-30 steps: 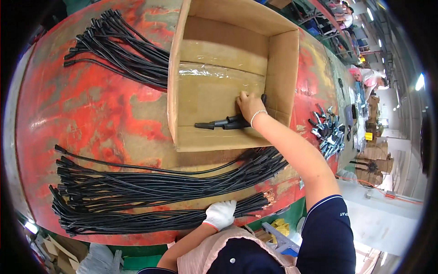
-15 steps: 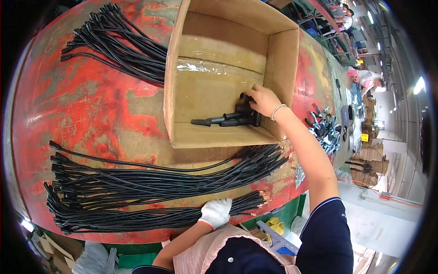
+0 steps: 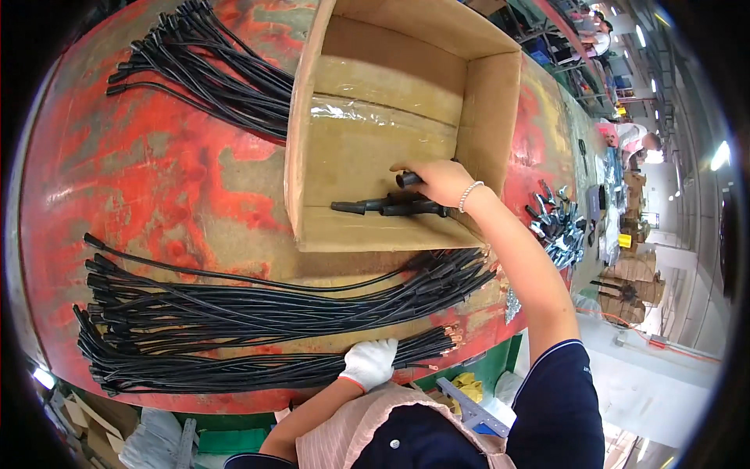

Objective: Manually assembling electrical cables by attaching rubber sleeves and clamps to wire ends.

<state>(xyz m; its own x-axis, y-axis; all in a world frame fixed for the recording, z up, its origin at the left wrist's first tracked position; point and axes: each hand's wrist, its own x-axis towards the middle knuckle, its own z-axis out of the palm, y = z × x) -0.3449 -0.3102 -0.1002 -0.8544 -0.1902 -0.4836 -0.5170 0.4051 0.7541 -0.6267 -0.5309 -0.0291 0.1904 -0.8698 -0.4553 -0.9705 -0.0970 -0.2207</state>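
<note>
Inside the open cardboard box (image 3: 301, 156), my bare right hand (image 3: 441, 184) pinches a short black tube-like sleeve (image 3: 408, 180), its round open end facing left. Several similar black sleeves (image 3: 375, 205) lie just below that hand on the box floor, partly hidden by it. My left hand (image 3: 371, 365), in a white glove, is closed over the nearest bundle of black cables (image 3: 258, 367) close to their bare copper ends (image 3: 453, 338). A second bundle of black cables (image 3: 258, 309) lies behind it, some carrying thicker black sleeves near their right ends.
Further black cables (image 3: 211, 70) lie at the back left, running up to the box. Right of the box is a pile of shiny metal clamps (image 3: 558, 227). The worn red table (image 3: 172, 187) curves along the left. Other people (image 3: 629, 137) are at the far right.
My right hand has moved slightly left and down inside the box, and the sleeve's open end now shows more clearly. My left hand stays on the cables.
</note>
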